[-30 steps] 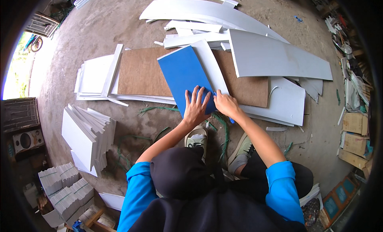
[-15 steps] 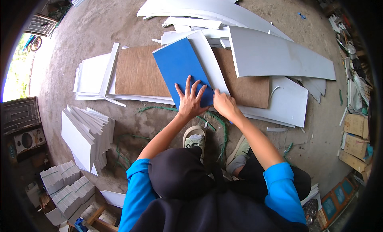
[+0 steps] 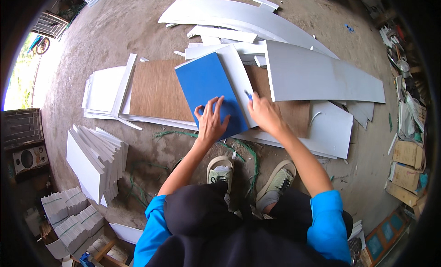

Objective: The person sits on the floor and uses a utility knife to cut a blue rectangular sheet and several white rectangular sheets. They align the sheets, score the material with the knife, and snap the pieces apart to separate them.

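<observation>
A blue rectangular panel (image 3: 200, 79) lies at a slant over a white foam sheet (image 3: 235, 70), whose right part sticks out from beneath it. My left hand (image 3: 212, 122) rests on the panel's lower part, fingers spread and pressing down. Just right of the panel, my right hand (image 3: 266, 115) is closed around a slim blue utility knife (image 3: 249, 95); its tip is blurred by motion. Under the sheet is a brown wooden board (image 3: 156, 90), itself on top of more white sheets (image 3: 330, 129).
A large white sheet (image 3: 321, 72) lies to the right, and a long curved one (image 3: 220, 12) beyond. Fanned white panels (image 3: 87, 163) stand at left, near tied stacks (image 3: 80, 225). Green string (image 3: 251, 161) trails by my shoes (image 3: 278, 179). Cardboard boxes (image 3: 406, 161) line the right side.
My right hand has come up from the panel's lower right corner to beside its right edge, with the knife now showing. My left hand has shifted slightly left and down on the panel.
</observation>
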Tool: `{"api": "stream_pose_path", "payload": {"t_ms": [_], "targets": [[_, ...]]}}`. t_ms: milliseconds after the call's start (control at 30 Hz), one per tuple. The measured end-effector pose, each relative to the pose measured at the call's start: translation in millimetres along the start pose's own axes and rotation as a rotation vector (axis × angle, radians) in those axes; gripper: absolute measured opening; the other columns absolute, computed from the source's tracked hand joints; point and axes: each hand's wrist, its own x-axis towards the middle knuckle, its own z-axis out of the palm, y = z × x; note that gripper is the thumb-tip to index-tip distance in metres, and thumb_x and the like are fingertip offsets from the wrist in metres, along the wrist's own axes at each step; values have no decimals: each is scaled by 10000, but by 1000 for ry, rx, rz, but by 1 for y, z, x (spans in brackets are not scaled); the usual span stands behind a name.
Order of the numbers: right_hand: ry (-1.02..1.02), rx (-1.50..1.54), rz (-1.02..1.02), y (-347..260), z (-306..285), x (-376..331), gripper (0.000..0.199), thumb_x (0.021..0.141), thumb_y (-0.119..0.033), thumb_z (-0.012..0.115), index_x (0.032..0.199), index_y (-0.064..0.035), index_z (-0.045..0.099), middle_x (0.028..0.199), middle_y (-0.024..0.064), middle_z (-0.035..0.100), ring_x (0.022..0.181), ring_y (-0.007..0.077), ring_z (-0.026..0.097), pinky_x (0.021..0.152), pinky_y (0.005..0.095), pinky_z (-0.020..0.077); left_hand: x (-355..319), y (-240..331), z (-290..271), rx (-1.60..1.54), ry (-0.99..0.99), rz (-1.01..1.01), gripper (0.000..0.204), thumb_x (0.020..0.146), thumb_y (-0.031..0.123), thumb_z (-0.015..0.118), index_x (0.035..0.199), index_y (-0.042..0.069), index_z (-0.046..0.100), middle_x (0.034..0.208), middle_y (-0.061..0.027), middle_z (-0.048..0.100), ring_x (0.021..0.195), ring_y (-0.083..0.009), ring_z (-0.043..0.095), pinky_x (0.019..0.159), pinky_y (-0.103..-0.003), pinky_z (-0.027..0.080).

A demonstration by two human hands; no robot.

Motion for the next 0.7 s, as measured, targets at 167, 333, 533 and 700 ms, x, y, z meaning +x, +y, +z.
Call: {"api": "stream_pose_path", "payload": {"t_ms": [167, 333, 533, 700], "targets": [[70, -32, -86, -6, 14, 110, 253, 879, -238, 417, 934, -2, 489, 731, 219, 618, 722, 368, 627, 639, 470, 501, 53, 1, -21, 74, -179, -78, 1105, 446, 357, 829, 1358, 102, 259, 1393, -159, 158, 1029, -308, 503, 630, -519, 433], [103, 37, -67, -26, 33, 156, 282, 901, -250, 369, 965, 9, 462, 745, 268, 600, 756, 427, 599, 683, 508, 480, 64, -6, -19, 155, -361, -101, 1293, 335, 442, 835, 1388, 100, 167, 1434, -220, 18, 978, -343, 522, 576, -527, 437], [24, 37, -49, -26, 42, 171, 310, 903, -272, 358, 981, 10, 457, 777, 267, 604, 769, 424, 601, 696, 506, 480, 62, -4, -22, 252, -405, -107, 1343, 309, 511, 810, 1392, 82, 143, 1437, -227, 29, 904, -296, 521, 579, -491, 424], [-50, 54, -39, -19, 40, 187, 315, 892, -229, 347, 979, 56, 450, 722, 266, 603, 613, 365, 625, 617, 441, 514, 64, -2, -20, 254, -376, -96, 1343, 301, 509, 811, 1393, 95, 148, 1440, -213, 44, 906, -293, 513, 590, -488, 412]]}}
